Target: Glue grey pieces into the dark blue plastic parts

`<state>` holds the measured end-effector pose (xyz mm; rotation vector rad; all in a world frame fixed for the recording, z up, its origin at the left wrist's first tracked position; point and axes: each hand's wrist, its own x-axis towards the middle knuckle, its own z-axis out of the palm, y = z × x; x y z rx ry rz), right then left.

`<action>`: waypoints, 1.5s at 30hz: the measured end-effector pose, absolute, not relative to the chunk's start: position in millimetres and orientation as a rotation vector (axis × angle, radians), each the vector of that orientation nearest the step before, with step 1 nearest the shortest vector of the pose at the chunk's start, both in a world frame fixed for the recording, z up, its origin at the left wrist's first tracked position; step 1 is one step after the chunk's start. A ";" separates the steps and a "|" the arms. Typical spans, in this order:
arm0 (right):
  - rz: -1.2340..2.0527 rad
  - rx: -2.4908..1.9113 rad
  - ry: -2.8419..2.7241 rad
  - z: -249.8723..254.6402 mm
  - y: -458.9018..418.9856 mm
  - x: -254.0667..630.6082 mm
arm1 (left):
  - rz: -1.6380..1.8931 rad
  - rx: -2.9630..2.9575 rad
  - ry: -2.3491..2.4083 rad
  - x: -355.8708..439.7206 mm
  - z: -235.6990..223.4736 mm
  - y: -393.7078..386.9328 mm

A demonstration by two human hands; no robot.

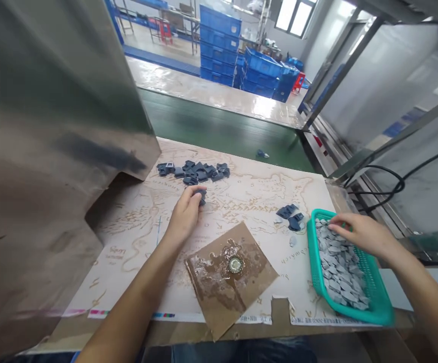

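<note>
Inside teal basket (pixel 313 252), pale grey pieces (pixel 340 262)

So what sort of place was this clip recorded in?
Looks like a factory floor, probably light assembly: a green conveyor belt runs beyond the work bench, blue plastic crates stand stacked behind it, and a teal basket holds many small grey parts.

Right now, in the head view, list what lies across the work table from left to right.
stainless steel machine housing → left hand holding a dark blue piece → small pile of dark blue pieces → teal plastic basket
</note>
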<state>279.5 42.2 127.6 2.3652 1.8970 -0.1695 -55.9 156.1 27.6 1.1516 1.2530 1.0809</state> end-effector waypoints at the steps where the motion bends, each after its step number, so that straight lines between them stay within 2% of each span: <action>1: -0.170 2.353 1.936 117.8 34.7 282.5 | 1.089 1.207 1.221 -53.5 26.9 152.5; 6: 0.012 2.378 2.006 77.0 30.2 292.0 | 1.061 1.439 1.165 -46.9 19.6 143.7; 11: 0.057 2.360 1.991 74.3 30.3 296.8 | 1.073 1.461 1.185 -50.4 20.9 148.4; 16: -0.128 2.436 2.023 86.6 33.9 295.4 | 1.094 1.464 1.202 -52.9 25.4 149.6; 21: -0.403 2.761 2.029 93.3 34.7 293.3 | 1.057 1.525 1.209 -50.1 27.9 145.7; 24: -0.606 3.035 1.985 95.4 27.8 287.1 | 1.022 1.565 1.223 -48.5 29.2 144.9; 28: -1.033 3.284 1.865 100.1 18.5 264.0 | 0.989 1.595 1.218 -46.1 27.4 144.5; 36: -2.224 3.203 1.358 107.2 18.9 190.1 | 1.005 1.600 1.176 -44.8 25.2 143.8; 41: -2.051 2.925 1.764 101.9 16.8 168.3 | 0.998 1.582 1.208 -47.5 29.8 146.0; 43: -1.813 2.800 2.006 95.5 15.6 165.6 | 1.007 1.574 1.203 -47.6 30.4 145.7; 45: -1.389 2.651 2.219 85.5 15.0 164.8 | 1.004 1.574 1.186 -47.2 30.5 144.9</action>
